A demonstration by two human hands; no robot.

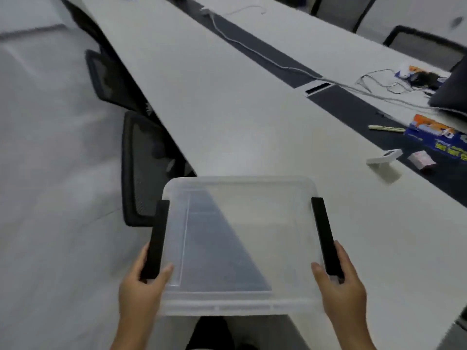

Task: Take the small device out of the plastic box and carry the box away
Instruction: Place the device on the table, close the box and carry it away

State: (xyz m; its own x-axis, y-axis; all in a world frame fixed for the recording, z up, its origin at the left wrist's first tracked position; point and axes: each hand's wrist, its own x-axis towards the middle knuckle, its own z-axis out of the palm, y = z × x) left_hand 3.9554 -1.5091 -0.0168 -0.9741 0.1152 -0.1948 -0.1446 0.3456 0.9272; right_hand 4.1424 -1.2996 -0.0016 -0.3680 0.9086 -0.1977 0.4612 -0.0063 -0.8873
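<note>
Clear plastic box, black matt handles, matt white table.

Box (240,238) between the two gripping hands: translucent, slightly frosted plastic, smooth, soft sheen on rim. Handle under left hand (141,286) and handle under right hand (346,291): black, matt, smooth. Table (227,109) beyond the grip: white, smooth, matt laminate look. Chairs (144,170) left of the grip: black mesh cloth backs. Packet (434,137) far right of the grip: glossy printed wrapping.

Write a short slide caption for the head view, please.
Both hands, left and right, hold an empty clear plastic box by its black handles.
</note>
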